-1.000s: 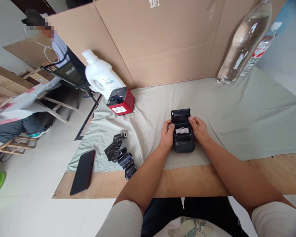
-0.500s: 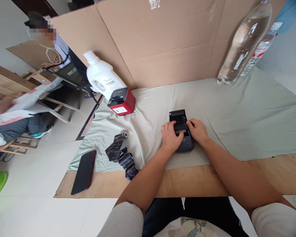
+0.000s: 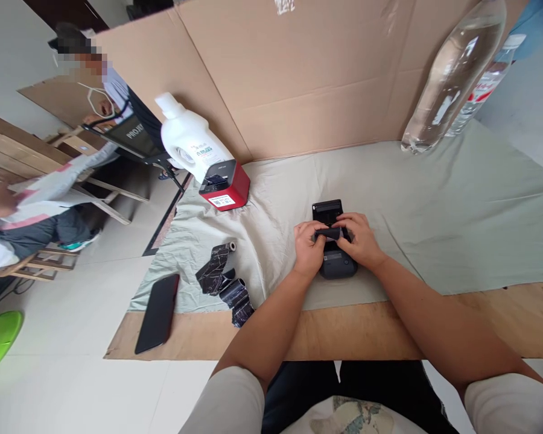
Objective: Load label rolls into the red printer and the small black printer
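Centrally, in the head-worn camera's view, a person's two bare hands are meeting over a small black device (image 3: 338, 269), which is resting on a pale cloth (image 3: 434, 187) spread over a wooden tabletop (image 3: 366, 333). Its hinged lid (image 3: 321, 211) is standing open on the side away from the person. Between the hands, a small dark roll (image 3: 328, 232) is lying crosswise above the device's opening; whether it is touching the inside, I cannot tell. The left hand (image 3: 308, 248) is pinching one end between thumb and curled fingers; the right hand (image 3: 362, 242) is holding the other end, thumb below and fingers bent over the top.

To the left, two crumpled, patterned black strips (image 3: 216, 268) (image 3: 238, 296) are lying close together, with a phone (image 3: 157, 313) nearer the table's corner. Behind them, a red-and-black box (image 3: 226, 185) is sitting in front of a white jug (image 3: 192, 141). Two clear bottles (image 3: 457, 78) (image 3: 484, 87) are standing far right, before a cardboard screen (image 3: 321, 78).

As a judgement, only fingertips are gripping the roll, so uneven pressure could be letting one end slip or unwind. Pushing at a slant could be jamming it in the opening, and a knuckle catching the lid could be tipping it shut or skidding the device across the loose cloth.
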The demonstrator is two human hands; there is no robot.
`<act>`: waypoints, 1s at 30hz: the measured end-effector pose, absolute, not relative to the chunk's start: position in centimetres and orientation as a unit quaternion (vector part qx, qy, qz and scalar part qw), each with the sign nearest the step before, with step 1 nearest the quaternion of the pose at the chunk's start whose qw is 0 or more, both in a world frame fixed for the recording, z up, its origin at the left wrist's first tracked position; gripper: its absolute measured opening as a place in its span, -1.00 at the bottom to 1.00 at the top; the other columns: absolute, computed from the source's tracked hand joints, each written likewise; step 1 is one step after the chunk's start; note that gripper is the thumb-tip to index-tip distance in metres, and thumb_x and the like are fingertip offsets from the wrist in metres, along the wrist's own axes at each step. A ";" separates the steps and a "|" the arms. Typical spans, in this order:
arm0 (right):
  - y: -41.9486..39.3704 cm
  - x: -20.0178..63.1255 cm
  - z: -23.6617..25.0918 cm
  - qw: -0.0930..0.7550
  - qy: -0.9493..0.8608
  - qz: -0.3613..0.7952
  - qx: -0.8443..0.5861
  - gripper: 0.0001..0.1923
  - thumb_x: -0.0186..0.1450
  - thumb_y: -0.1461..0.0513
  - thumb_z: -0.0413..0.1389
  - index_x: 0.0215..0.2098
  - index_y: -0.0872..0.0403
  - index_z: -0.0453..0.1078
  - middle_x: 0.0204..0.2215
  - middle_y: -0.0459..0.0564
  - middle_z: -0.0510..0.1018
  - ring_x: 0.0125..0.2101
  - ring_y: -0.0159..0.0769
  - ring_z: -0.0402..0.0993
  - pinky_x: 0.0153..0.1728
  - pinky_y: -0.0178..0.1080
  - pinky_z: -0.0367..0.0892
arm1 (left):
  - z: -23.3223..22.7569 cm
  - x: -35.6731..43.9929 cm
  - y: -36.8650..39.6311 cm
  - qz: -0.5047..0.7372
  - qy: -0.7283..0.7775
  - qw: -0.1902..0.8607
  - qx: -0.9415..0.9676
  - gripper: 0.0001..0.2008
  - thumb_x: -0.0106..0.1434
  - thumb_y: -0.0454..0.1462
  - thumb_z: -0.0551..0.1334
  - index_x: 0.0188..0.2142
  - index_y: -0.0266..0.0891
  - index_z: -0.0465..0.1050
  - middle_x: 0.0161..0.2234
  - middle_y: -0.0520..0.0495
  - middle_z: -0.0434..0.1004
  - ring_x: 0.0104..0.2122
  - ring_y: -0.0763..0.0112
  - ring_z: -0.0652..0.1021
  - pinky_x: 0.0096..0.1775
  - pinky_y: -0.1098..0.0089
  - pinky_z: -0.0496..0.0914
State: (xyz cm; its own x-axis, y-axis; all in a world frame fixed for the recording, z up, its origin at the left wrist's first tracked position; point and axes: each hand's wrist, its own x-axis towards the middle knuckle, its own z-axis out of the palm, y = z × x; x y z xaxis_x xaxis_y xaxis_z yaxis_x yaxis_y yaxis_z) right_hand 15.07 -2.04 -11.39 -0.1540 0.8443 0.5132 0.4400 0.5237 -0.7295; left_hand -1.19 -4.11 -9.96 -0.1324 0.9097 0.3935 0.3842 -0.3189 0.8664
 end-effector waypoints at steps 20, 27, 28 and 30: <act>-3.2 14.8 -11.0 0.584 -0.622 0.236 -0.466 -0.52 0.41 -0.13 -0.13 -0.04 0.00 0.38 -0.20 0.08 0.57 -0.26 -0.19 0.53 -0.16 -0.06 0.46 | -5.9 -2.2 -6.5 0.507 0.483 0.372 0.609 -0.73 0.07 -0.24 0.43 -0.18 -0.07 0.63 -0.13 -0.09 0.64 -0.08 0.12 0.53 0.09 0.13 0.33; -2.0 14.6 -12.3 0.554 -0.587 0.309 -0.503 -0.47 0.36 -0.21 -0.08 -0.14 0.02 0.40 -0.25 0.04 0.60 -0.36 -0.26 0.52 -0.22 -0.10 0.47 | -3.7 -16.7 -7.6 0.496 0.600 0.344 0.525 -0.61 -0.07 -0.22 0.46 -0.19 -0.16 0.61 -0.14 -0.09 0.65 -0.07 0.13 0.55 0.11 0.17 0.34; -1.9 14.6 -12.3 0.553 -0.585 0.307 -0.508 -0.48 0.35 -0.20 -0.07 -0.15 0.02 0.41 -0.26 0.04 0.60 -0.36 -0.26 0.52 -0.21 -0.09 0.47 | -3.8 -19.5 -8.0 0.511 0.623 0.311 0.504 -0.60 -0.04 -0.20 0.42 -0.15 -0.18 0.58 -0.13 -0.09 0.64 -0.08 0.15 0.56 0.09 0.17 0.36; -1.7 14.6 -12.4 0.554 -0.579 0.299 -0.518 -0.49 0.35 -0.19 -0.05 -0.17 0.02 0.41 -0.28 0.04 0.60 -0.35 -0.24 0.52 -0.20 -0.07 0.46 | -4.5 -24.8 -9.2 0.522 0.668 0.235 0.476 -0.63 0.02 -0.20 0.36 -0.14 -0.23 0.54 -0.14 -0.11 0.63 -0.09 0.19 0.56 0.08 0.17 0.37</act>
State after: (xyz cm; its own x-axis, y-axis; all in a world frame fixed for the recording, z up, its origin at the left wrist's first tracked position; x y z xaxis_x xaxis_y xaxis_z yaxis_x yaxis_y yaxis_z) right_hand 14.62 -1.72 -12.44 0.1509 0.9310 0.3324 0.2690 0.2849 -0.9201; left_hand -24.84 -9.15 -4.47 -0.4377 0.8803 0.1831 0.3905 0.0027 0.9206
